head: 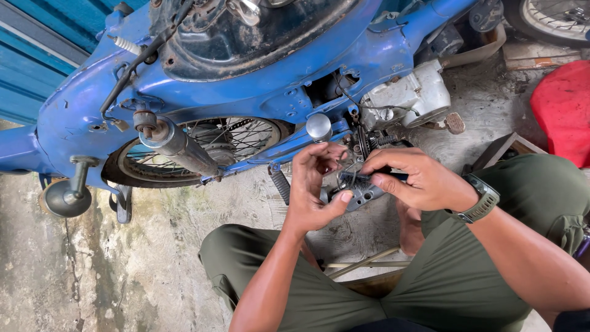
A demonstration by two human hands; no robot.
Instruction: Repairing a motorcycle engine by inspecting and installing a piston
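My left hand (313, 184) grips a small grey metal part (362, 193) with holes, its thumb pressed on the part's near edge. My right hand (418, 178), with a watch on its wrist, pinches a dark tool handle (388, 176) and holds it against the top of the same part. Both hands work just below the blue motorcycle frame (246, 86), close to the chain and sprocket area (369, 138). What the tool tip touches is hidden by my fingers.
The rear wheel (203, 147) and a shock absorber (175, 144) lie at left. The grey engine casing (409, 95) sits right of the frame. A red object (562, 107) rests at far right. My knees in green trousers (442, 283) are over stained concrete floor (92, 270).
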